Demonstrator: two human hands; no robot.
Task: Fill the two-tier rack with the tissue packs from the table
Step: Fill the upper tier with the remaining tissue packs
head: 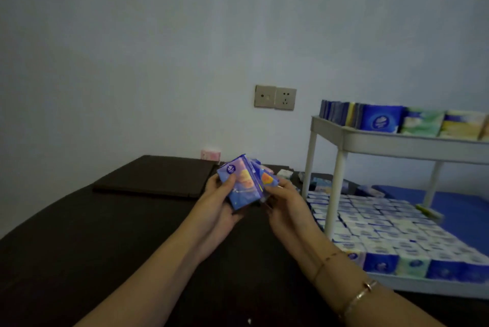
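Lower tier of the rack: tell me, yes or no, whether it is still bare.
No: the lower tier is packed with rows of tissue packs across nearly all of its surface.

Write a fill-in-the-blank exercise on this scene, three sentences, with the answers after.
1. Both hands, left hand and right hand, hold a bunch of tissue ____ above the table.
2. The rack stands to the ____ of the hands.
3. On the right wrist sits a thin ____.

Missing words: packs; right; bracelet
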